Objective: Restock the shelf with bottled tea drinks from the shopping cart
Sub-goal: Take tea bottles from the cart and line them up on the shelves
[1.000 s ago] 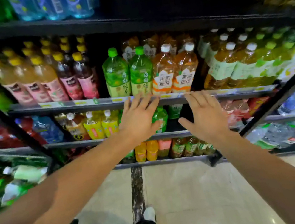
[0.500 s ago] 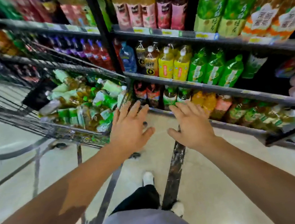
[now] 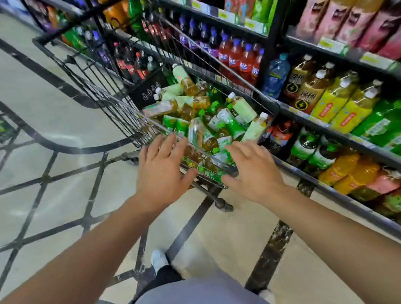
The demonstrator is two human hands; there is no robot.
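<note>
Pale tiled floor [image 3: 25, 107] fills the left; we reach over it toward the wire shopping cart [image 3: 89, 72], where the bottled tea drinks [image 3: 204, 121] lie heaped. Our left hand [image 3: 163, 174] and right hand [image 3: 254, 172] hover at its near rim, fingers spread, holding nothing. We judge a top bottle, gripped round its middle, suits the shelf [image 3: 323, 127] on the right

You swing away from the shelf [image 3: 355, 63] and now face the cart [image 3: 102, 88]; your left hand [image 3: 162, 172] and right hand [image 3: 254, 172], both spread empty, reach over its near rim above the bottles [image 3: 204, 121].
</note>
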